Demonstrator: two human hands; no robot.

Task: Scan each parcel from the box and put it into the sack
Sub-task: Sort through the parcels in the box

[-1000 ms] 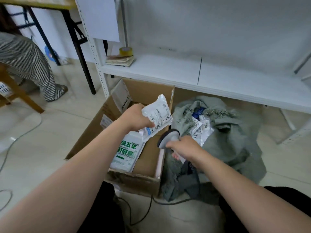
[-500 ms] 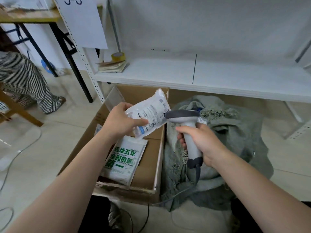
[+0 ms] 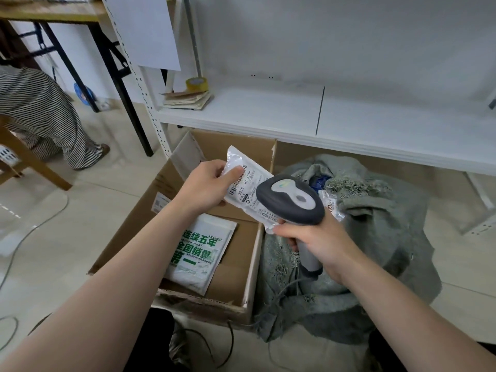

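My left hand grips a white plastic parcel with a barcode label, held above the open cardboard box. My right hand is closed around the handle of a grey barcode scanner, whose head sits just over the parcel's lower right end. Inside the box lies another white parcel with green printed characters. Right of the box slumps the grey-green sack, its mouth open with a few parcels showing inside.
A white metal shelf runs above the box and sack, holding a tape roll and a stack of paper. A person in striped trousers sits at the left by a wooden chair. Cables trail over the tiled floor.
My right hand has raised the scanner from down by the sack to over the parcel's label. My left hand has tilted the parcel flatter, label facing up.
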